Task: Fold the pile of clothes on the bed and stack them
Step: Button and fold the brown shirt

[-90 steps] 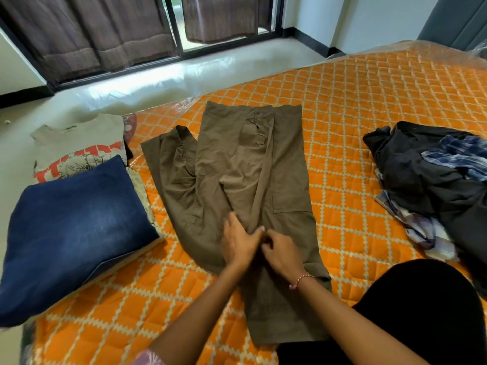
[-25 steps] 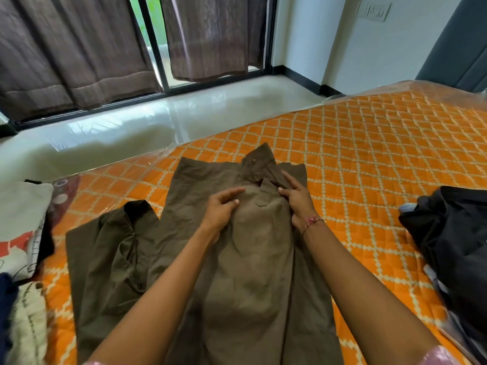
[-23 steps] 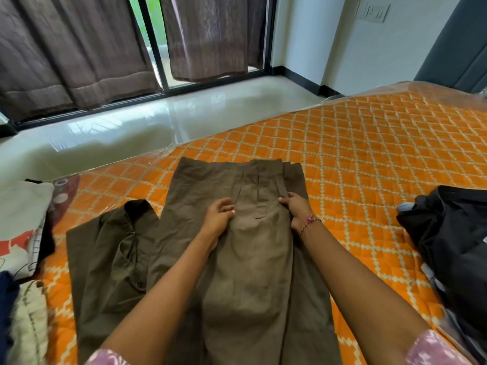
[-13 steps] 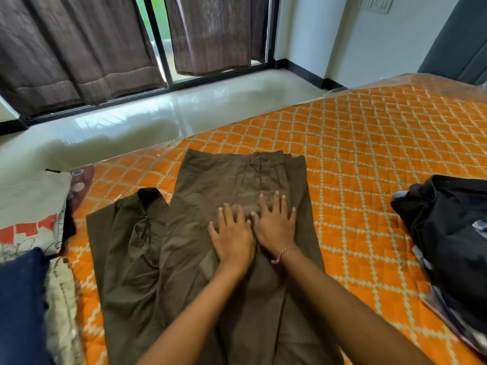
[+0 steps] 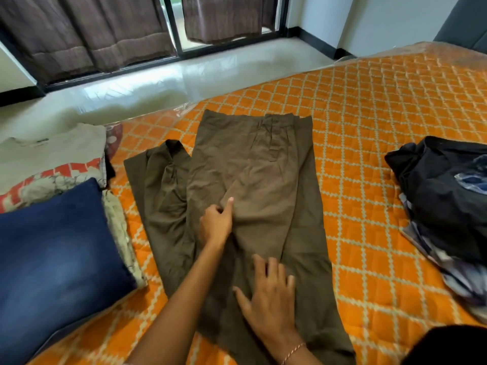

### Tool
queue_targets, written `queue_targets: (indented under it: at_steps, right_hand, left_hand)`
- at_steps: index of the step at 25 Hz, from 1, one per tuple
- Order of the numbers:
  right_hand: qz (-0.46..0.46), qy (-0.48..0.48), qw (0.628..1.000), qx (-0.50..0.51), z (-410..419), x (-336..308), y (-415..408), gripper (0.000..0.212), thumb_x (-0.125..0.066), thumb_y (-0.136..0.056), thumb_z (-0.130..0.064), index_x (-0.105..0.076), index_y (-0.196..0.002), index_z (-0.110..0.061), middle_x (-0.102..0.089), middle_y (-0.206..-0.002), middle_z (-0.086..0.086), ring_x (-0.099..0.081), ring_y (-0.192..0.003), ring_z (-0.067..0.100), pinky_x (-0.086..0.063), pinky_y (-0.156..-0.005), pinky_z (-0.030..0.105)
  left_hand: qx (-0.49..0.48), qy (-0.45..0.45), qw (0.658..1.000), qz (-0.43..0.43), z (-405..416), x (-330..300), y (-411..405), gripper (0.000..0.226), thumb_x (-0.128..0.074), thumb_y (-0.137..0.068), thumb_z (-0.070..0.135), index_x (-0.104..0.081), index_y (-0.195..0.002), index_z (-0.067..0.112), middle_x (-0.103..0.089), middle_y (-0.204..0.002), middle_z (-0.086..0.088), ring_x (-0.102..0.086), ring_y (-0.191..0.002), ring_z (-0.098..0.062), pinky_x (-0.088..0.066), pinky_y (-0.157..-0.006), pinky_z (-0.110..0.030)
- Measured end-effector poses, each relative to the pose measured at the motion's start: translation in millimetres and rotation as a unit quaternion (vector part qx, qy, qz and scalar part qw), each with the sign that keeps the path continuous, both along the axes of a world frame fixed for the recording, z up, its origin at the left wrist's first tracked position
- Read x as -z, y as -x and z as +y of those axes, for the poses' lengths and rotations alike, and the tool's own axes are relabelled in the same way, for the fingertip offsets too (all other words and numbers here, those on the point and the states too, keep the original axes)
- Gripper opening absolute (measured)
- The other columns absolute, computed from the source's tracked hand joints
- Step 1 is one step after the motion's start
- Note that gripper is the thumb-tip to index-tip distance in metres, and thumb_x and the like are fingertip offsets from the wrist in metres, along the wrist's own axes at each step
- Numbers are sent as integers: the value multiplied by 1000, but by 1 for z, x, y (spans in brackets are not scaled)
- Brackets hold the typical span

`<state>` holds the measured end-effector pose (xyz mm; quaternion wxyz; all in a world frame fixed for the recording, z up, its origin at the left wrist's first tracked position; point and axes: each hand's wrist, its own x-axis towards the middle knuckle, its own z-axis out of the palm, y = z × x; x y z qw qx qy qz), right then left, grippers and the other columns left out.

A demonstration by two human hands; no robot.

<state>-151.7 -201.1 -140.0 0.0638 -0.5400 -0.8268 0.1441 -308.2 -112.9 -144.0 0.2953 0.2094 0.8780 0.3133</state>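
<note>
Centrally on the orange quilted mattress (image 5: 382, 127) lie the brown trousers (image 5: 253, 164), spread lengthwise with the waistband at the far end and one leg folded over the middle; a second portion of brown fabric lies bunched along their left side. The left hand (image 5: 216, 223) rests on the trousers near the crease of the folded panel, fingers curled in and the thumb extended against the cloth; whether it pinches any fabric cannot be told. The right hand (image 5: 268, 299) lies flat on the lower part of the trousers, fingers straight and spread, palm down, with a thin bracelet (image 5: 292, 351) at the wrist. To the left of the trousers sits the folded stack: blue jeans (image 5: 52, 254) on top at the near side, and behind them a beige T-shirt with a red floral print (image 5: 50, 159). To the right, well apart from the trousers, the unfolded pile (image 5: 445, 206) contains a black garment over a blue patterned cloth. Brown curtains (image 5: 87, 30) hang before the window at the far wall.
</note>
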Motion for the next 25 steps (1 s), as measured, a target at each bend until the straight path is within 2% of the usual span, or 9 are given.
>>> queue_targets:
  at_steps: [5,7,9,11,14,16,18,21,25]
  right_hand:
    - [36,153,982,-108,15,-9,-27,15,-52,-76,-15,-51,-91,-15,-64,-80,7,-61,-80,32,-40,-61,32]
    - [45,231,958,-160,34,-24,-33,9,-57,-78,-19,-55,-86,-22,-61,-78,0,-62,-86,26,-39,-65,28]
    - [7,172,966,-191,37,-29,-26,4,-56,-82,-26,-59,-84,-24,-64,-83,0,-64,-86,22,-43,-65,27]
    - [-43,31,985,-163,29,-12,-22,30,-46,-81,-41,-64,-98,-24,-68,-99,2,-64,-95,22,-51,-68,30]
    - [-118,11,980,-161,16,21,-24,66,-30,-83,-62,-50,-130,-21,-55,-136,9,-42,-128,23,-46,-95,46]
    - [-121,-1,980,-159,14,29,-27,67,-17,-93,-62,-56,-128,-21,-55,-136,6,-46,-128,22,-42,-99,47]
    - [-75,-22,989,-121,19,16,-15,63,-19,-95,-58,-67,-115,-22,-63,-126,6,-60,-116,21,-50,-88,49]
    - [18,-86,994,-59,38,-12,24,43,-44,-85,-45,-67,-112,-20,-63,-122,8,-64,-108,23,-48,-86,52]
    - [141,-26,984,-106,80,-42,80,46,-55,-92,-34,-47,-136,-24,-42,-144,1,-40,-132,16,-35,-103,38]
  left_hand:
    - [-40,-9,998,-48,11,1,4,23,-62,-88,27,-67,-95,5,-68,-105,-19,-65,-97,-34,-55,-84,-39]
    - [-32,18,999,36,4,-5,-2,30,-58,-92,30,-64,-111,7,-63,-117,-17,-59,-108,-34,-49,-87,-37]
    - [18,11,984,179,-5,-8,-15,47,-49,-96,37,-45,-135,11,-48,-137,-16,-47,-125,-32,-42,-94,-42]
    - [184,17,940,287,-15,-1,-26,62,-38,-98,44,-21,-150,15,-26,-154,-14,-25,-141,-30,-27,-108,-47]
    - [330,57,897,290,-30,17,-9,63,-29,-100,46,-8,-153,18,-8,-160,-9,-8,-147,-23,-10,-115,-45]
    - [263,-3,905,334,-40,16,14,57,-36,-100,39,-21,-151,18,-17,-158,-12,-16,-145,-24,-13,-113,-45]
    - [80,-27,938,336,-46,5,43,54,-40,-100,32,-26,-149,14,-18,-156,-17,-15,-145,-30,-13,-113,-51]
    - [-136,17,978,157,-40,-17,95,57,-37,-101,28,-15,-150,9,-9,-157,-20,-9,-144,-36,-11,-114,-52]
    - [-201,-35,979,6,-8,-28,135,54,-45,-98,26,-26,-144,4,-29,-148,-19,-31,-134,-37,-26,-109,-48]
